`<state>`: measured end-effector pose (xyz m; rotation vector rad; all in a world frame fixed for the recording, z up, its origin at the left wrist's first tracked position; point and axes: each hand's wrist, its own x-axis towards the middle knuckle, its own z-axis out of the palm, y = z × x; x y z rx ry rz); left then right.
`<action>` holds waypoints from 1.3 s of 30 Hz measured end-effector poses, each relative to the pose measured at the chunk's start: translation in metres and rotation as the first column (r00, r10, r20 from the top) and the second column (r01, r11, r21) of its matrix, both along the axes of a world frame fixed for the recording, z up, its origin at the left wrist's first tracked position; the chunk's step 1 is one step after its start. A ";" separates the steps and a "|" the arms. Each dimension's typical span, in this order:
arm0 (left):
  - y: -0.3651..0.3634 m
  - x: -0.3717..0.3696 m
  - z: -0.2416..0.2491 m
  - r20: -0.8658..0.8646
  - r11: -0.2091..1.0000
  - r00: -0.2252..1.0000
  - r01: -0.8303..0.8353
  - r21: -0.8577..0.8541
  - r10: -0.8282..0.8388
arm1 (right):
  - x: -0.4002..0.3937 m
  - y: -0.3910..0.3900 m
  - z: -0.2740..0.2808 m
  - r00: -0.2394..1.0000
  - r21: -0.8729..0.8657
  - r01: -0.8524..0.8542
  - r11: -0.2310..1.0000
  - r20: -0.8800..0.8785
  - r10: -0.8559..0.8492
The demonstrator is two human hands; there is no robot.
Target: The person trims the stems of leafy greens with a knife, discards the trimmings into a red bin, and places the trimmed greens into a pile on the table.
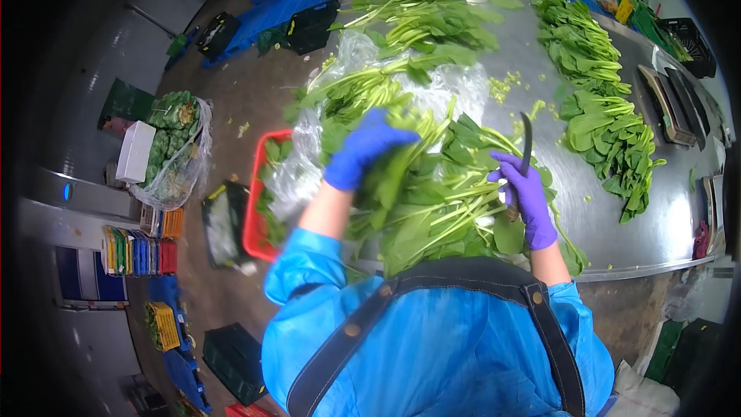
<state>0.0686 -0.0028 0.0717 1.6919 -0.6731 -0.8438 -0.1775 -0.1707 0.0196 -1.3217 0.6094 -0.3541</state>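
So the greens row (pixel 598 100) looks sorted, loose pile (pixel 444 220) isn't, left hand (pixel 364 148) clamped on a bunch (pixel 395 170), right hand (pixel 531 199) gripping a knife (pixel 528 141).

a white box (pixel 135 151) abutted a bag of green produce (pixel 171 143) at left. a yellow crate (pixel 165 327) was positioned near a dark green crate (pixel 234 363).

Blurred left hand (pixel 370 147), tabletop glare, dark curved edges

Blue sleeves, purple gloves (pixel 527 202)
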 end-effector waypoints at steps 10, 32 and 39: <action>-0.061 0.058 -0.104 0.819 0.823 0.504 -0.318 0.471 -0.274 | 0.006 0.005 -0.026 0.995 0.043 -0.070 0.997 -0.067 0.072; -0.028 0.054 -0.166 0.895 0.866 0.370 -0.327 0.378 -0.251 | 0.001 0.009 -0.036 0.992 0.045 -0.064 0.997 -0.107 0.068; -0.014 0.061 -0.164 0.794 0.812 0.466 -0.231 0.535 -0.390 | 0.000 0.010 -0.044 0.991 0.033 -0.087 0.996 -0.098 0.089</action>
